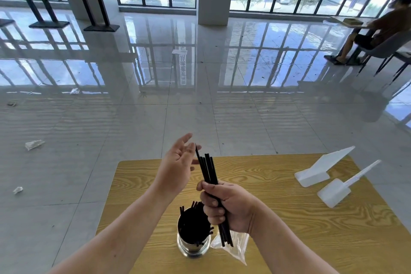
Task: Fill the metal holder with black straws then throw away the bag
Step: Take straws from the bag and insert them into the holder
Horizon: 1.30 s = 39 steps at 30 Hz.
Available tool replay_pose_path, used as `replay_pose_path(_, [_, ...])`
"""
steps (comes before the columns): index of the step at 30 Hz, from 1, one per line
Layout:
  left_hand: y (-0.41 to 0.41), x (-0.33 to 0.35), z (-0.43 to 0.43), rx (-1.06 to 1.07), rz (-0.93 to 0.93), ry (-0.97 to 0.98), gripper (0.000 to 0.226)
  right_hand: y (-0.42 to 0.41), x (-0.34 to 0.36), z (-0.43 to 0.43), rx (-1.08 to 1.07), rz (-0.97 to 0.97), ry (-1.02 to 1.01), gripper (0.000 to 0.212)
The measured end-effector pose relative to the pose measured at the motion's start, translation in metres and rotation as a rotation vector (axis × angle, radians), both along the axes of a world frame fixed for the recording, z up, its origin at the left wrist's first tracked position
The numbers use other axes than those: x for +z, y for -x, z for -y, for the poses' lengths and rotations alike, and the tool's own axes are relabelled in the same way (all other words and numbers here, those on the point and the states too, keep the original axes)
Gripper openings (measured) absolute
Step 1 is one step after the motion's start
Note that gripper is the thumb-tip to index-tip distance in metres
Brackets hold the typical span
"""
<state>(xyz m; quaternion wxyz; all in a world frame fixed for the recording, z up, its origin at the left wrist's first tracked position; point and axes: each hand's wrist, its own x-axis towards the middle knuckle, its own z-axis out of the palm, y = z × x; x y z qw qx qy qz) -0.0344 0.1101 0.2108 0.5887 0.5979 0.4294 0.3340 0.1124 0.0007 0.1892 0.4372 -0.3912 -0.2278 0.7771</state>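
Black straws (209, 169) gripped by right hand (231, 207) beside metal holder (193, 246) (left hand (175, 169) splayed).

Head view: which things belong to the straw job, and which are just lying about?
Job: black straws gripped in the right hand; metal holder, already holding straws; clear bag beside it.
Lying about: two white scoops on the table; litter on the floor.

1. The straws (209, 171) are black.
2. The metal holder (193, 244) is shiny silver.
3. The bag (239, 249) is clear.
4. The table (278, 176) is honey-yellow with swirling brown wood grain.
5. The wide scoop (320, 169) and the handled scoop (335, 191) are white.
6. The floor (155, 122) is pale grey tile.
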Motion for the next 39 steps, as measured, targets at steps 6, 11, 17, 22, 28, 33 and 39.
replay_pose_path(6, [0.002,-0.008,-0.002,-0.006,-0.079,-0.086,0.022,0.000,0.003,-0.003,-0.007,0.009,0.011,0.013])
replay_pose_path(11, [0.001,-0.003,-0.002,-0.122,0.007,0.160,0.057,-0.001,0.008,-0.006,-0.012,-0.024,-0.015,0.013])
replay_pose_path(17, [-0.002,0.001,0.002,-0.231,0.023,0.337,0.017,0.003,0.012,-0.006,0.005,0.000,-0.026,0.029])
replay_pose_path(22, [-0.004,0.011,0.004,-0.193,0.020,0.358,0.017,0.003,0.013,-0.005,0.006,0.002,-0.014,0.035])
replay_pose_path(28, [-0.002,0.012,0.006,-0.212,0.056,0.403,0.020,0.003,0.012,-0.003,0.013,0.012,-0.034,0.037])
replay_pose_path(33, [-0.002,0.013,0.007,-0.194,0.068,0.422,0.017,0.003,0.011,-0.001,0.007,-0.011,-0.034,0.034])
replay_pose_path(39, [0.002,0.015,0.004,-0.204,0.012,0.387,0.016,0.003,0.011,0.001,0.052,-0.001,-0.034,0.023])
